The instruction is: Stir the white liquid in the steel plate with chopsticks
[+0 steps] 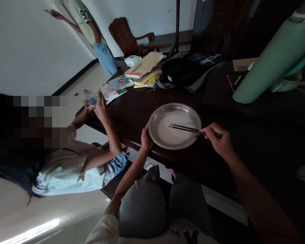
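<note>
A round metal bowl (154,132) stands on the dark table, holding a whitish, milky liquid (176,133). My left hand (146,138) grips its left rim, fingers closed around the edge. In my right hand (220,139) is a pair of dark chopsticks (188,129), pinched near their rear ends. Their tips reach into the liquid around the bowl's middle. The lower part of the tips is hidden by the liquid or too small to make out.
A green bottle (271,61) rises at the right, near a red pen (230,83). Behind the bowl lie a black bag (183,73) and stacked books (146,74). At the left a person (73,166) sits holding a blurred item; another stands farther back.
</note>
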